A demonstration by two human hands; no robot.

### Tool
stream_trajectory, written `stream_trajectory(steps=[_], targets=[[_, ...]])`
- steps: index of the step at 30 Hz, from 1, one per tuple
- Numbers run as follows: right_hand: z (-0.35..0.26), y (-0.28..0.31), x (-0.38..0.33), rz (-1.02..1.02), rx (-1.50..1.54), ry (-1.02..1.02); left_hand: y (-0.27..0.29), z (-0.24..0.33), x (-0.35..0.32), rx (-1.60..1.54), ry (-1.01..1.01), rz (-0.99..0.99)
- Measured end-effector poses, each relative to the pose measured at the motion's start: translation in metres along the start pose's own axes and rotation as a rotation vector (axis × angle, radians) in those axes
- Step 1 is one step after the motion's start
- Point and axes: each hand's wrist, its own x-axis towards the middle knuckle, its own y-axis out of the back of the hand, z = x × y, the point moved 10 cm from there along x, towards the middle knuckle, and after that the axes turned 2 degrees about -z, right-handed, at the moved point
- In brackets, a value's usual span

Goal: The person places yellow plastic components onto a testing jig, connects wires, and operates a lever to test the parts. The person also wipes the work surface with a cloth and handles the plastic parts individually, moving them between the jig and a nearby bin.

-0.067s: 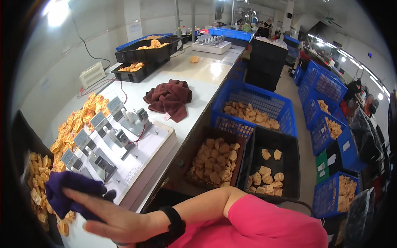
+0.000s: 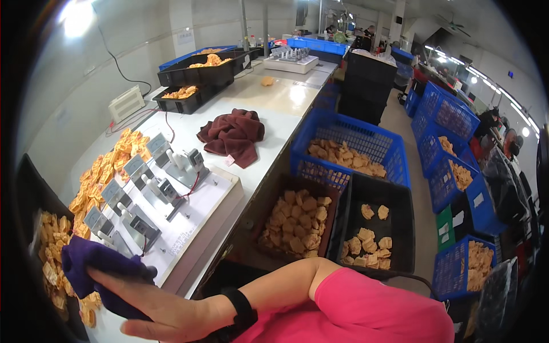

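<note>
Head view: right hand [image 2: 168, 313] lies against purple cloth [image 2: 103, 268], thumb spread from one extended finger; pinch cannot be told. Left hand unseen. Cloth: clamp board's [image 2: 200, 210] near end. Judgement: gather loose folds, avoiding clamps [image 2: 140, 230].

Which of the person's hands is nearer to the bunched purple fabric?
Right, as far as the view shows: the right hand has its fingers lying across the purple fabric. The left hand cannot be made out, so its place is unclear.
</note>
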Motion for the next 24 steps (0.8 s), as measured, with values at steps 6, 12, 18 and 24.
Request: stream_trajectory(steps=[6,12,18,24], targets=[[0.010,0.017,-0.021,-0.212,0.283,-0.265,0.005,0.023,0.033,-0.162,-0.028,0.025],[0.001,0.051,-0.027,-0.265,0.624,-0.399,0.003,-0.043,0.028,-0.068,0.183,-0.107],[0.013,0.070,-0.028,-0.312,-0.398,-0.176,-0.016,-0.046,0.014,0.361,0.064,-0.309],[0.016,0.102,-0.043,-0.129,-0.602,-0.294,-0.086,0.015,-0.010,0.719,-0.111,-0.495]])
